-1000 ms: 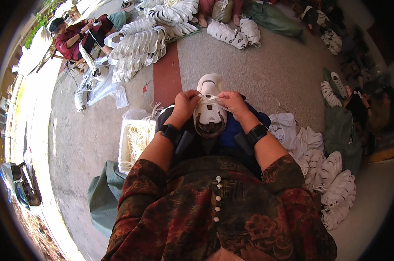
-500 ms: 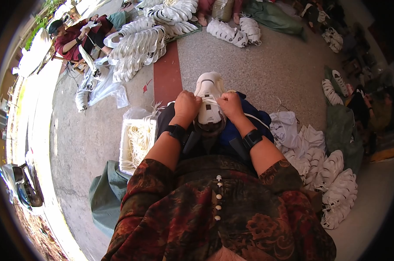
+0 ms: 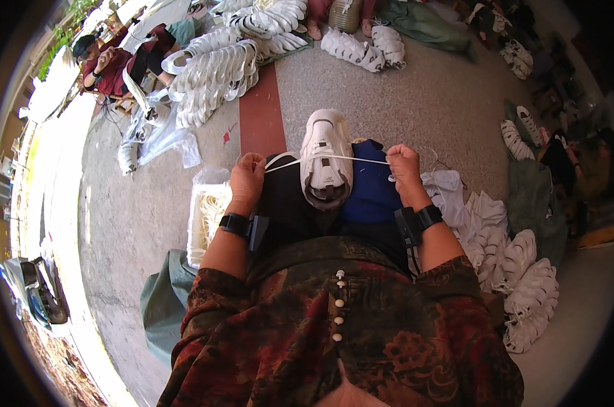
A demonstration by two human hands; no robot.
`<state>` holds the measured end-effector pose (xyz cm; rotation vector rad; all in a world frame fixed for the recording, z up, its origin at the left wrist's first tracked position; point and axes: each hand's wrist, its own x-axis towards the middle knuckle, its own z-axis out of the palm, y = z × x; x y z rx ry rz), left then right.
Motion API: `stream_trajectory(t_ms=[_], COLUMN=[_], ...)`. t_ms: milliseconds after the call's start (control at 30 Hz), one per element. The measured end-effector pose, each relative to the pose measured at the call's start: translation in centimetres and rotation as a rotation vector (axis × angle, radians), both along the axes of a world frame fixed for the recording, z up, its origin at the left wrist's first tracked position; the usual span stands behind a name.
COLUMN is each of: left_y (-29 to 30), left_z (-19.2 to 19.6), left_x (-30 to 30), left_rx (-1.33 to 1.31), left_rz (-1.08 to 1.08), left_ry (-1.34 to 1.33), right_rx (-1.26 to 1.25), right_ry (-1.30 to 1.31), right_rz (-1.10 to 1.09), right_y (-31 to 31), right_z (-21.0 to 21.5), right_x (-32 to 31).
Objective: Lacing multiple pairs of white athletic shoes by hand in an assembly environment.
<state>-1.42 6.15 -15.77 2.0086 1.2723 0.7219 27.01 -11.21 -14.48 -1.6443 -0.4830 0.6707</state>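
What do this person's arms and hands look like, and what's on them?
The left hand and the right hand have no gloves. Each wrist wears a black band with a dark, boxy piece next to it. The sleeves are dark with a reddish-brown pattern and end near the elbows, so the forearms are bare.

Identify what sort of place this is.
Probably an informal shoe workshop, partly open to daylight: a white shoe with a white lace stretched across it, a white box of pale lace-like strands, and heaped white shoe pieces.
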Motion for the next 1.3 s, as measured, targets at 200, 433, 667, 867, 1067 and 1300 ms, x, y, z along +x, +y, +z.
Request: stream_trajectory(t_ms=[200, 433, 667, 867, 1067, 1300], left_y=[-1.2, -1.3, 3.1, 5.2, 4.0, 2.5], left_z=[2.5, 5.5, 1.0, -3.2, -5.7, -10.4], left_x=[0.7, -1.0, -10.7, -25.7, -33.1, -25.0], left_rx=[0.213, 0.256, -0.145, -0.402, -0.596, -0.325], left_rz=[-0.368, -0.533, -0.222, 0.095, 0.271, 0.120], left_ry=[-0.014, 0.071, 0.012, 0.091, 0.269, 0.487], right_rx=[0.013, -0.158, -0.160, -0.445, -0.543, -0.690], right_ry=[-0.810, -1.366, -0.926, -0.801, -0.634, -0.297], right_rz=[0.455, 0.549, 0.267, 0.108, -0.029, 0.228], right_y=[-1.1, -3.3, -11.5, -24.0, -32.3, -18.3], right_z=[2.5, 7.0, 3.1, -1.9, -6.7, -5.5], right_x=[-0.7, -0.5, 8.3, 15.3, 16.7, 13.2])
